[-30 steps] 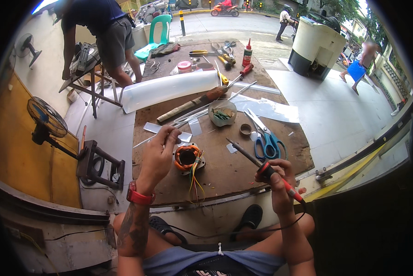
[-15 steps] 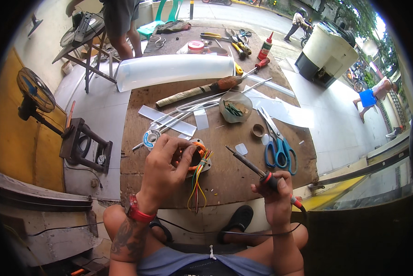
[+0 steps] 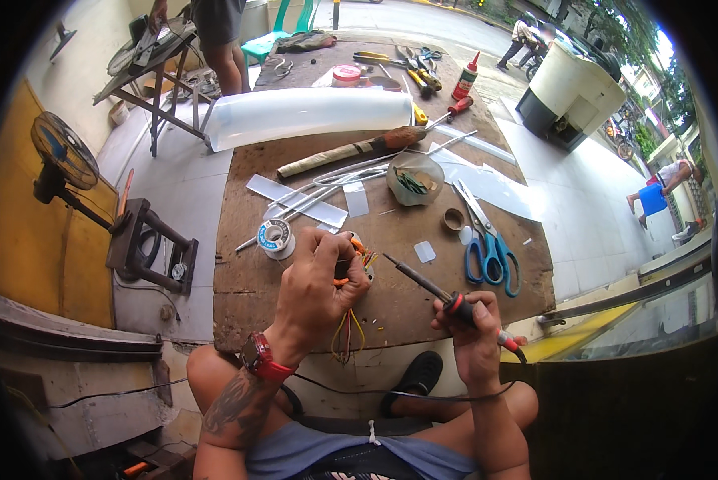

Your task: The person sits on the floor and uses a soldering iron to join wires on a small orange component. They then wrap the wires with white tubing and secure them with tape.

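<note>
My left hand (image 3: 319, 280) is closed in a pinch over a motor coil (image 3: 360, 245) with orange windings and covers most of it. Whatever sits between the fingertips is hidden. Red, yellow and other coloured wires (image 3: 348, 330) trail from the coil over the table's near edge. In my right hand (image 3: 477, 340), gripped by its black and red handle, is a soldering iron (image 3: 420, 280). Its tip points up and left toward the coil, a short gap from the wires. Just left of the coil stands a white spool of solder (image 3: 277, 251).
Blue-handled scissors (image 3: 492, 254), a brown tape roll (image 3: 452, 219) and a bowl of small scraps (image 3: 415, 178) lie on the wooden table (image 3: 247, 308). Behind are a wrapped rod (image 3: 335, 155), a clear plastic sheet (image 3: 311, 120) and pliers (image 3: 424, 76). The iron's cord (image 3: 375, 392) crosses my lap.
My left hand has shifted right and now covers more of the coil. The iron's tip has moved slightly left, closer to the wires. The solder spool shows more fully.
</note>
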Demonstrator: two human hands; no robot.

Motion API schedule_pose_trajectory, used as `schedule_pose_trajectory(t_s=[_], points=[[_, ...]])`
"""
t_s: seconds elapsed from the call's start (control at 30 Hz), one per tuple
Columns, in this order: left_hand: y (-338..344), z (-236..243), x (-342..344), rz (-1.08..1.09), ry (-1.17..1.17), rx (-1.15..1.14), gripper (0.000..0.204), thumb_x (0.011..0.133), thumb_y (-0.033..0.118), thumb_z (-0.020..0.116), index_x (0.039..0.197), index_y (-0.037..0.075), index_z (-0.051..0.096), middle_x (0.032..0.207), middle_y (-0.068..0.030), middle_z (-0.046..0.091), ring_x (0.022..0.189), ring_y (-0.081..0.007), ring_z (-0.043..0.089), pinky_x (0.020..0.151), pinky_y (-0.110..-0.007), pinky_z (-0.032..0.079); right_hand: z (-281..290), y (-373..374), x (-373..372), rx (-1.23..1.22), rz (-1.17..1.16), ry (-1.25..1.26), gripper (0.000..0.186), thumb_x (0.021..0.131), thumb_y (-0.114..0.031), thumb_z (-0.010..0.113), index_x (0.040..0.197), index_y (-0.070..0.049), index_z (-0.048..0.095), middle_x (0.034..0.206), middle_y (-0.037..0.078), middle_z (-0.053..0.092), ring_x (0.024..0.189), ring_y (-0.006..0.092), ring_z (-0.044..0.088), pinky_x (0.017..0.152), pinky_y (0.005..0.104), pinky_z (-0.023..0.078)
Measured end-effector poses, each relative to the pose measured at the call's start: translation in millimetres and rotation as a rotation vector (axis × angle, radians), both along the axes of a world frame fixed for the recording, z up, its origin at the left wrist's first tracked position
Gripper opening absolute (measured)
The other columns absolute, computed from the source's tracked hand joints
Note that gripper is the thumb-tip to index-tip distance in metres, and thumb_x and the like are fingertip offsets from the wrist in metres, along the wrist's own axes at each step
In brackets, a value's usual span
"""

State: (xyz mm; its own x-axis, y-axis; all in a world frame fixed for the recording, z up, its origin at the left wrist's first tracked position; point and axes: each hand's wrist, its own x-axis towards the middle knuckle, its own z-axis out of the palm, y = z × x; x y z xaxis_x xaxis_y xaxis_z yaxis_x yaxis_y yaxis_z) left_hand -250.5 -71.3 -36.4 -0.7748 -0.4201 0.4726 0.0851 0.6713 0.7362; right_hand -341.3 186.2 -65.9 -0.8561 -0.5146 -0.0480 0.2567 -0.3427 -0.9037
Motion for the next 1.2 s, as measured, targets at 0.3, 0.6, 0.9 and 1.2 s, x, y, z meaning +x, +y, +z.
schedule_pose_trajectory(t_s=[0.3, 0.6, 0.9, 1.2], points=[[-2.7, -4.4, -4.0, -0.016, 0.096, -0.069, 0.021, 0.096, 0.015, 0.073, 0.108, 0.005, 0.06, 0.103, -0.0126, 0.057, 0.085, -0.0323, 0.071, 0.07, -0.044, 0.061, 0.8, -0.3, -0.5, -0.001, -0.008, -0.023, 0.031, 0.106, -0.035, 0.056, 0.124, -0.011, 0.05, 0.104, 0.017, 0.073, 0.111, 0.0343, 0.075, 0.092, 0.0451, 0.06], [-3.2, -2.5, -3.2, -0.019, 0.081, -0.07, 0.021, 0.095, 0.015, 0.073, 0.108, 0.005, 0.06, 0.103, -0.0124, 0.058, 0.086, -0.032, 0.072, 0.07, -0.043, 0.061, 2.2, 0.0, -0.3, -0.013, -0.013, -0.035, 0.031, 0.106, -0.034, 0.057, 0.122, -0.008, 0.05, 0.109, 0.02, 0.072, 0.102, 0.0312, 0.076, 0.093, 0.0469, 0.061], [-3.2, -2.0, -2.5, -0.02, 0.066, -0.057, 0.021, 0.095, 0.015, 0.073, 0.108, 0.005, 0.06, 0.103, -0.0124, 0.059, 0.088, -0.033, 0.073, 0.07, -0.044, 0.062, 1.9, 0.0, -0.2, -0.024, -0.018, -0.04, 0.031, 0.107, -0.034, 0.057, 0.122, -0.007, 0.05, 0.112, 0.024, 0.072, 0.097, 0.0295, 0.075, 0.093, 0.0479, 0.06], [-3.1, -2.3, -3.0, -0.021, 0.06, -0.05, 0.022, 0.094, 0.015, 0.073, 0.11, 0.006, 0.061, 0.102, -0.0116, 0.058, 0.085, -0.0327, 0.071, 0.069, -0.045, 0.06, 1.4, 1.0, -0.7, -0.02, -0.008, -0.037, 0.032, 0.106, -0.034, 0.058, 0.123, -0.009, 0.05, 0.111, 0.021, 0.072, 0.102, 0.0314, 0.075, 0.093, 0.0467, 0.06]])
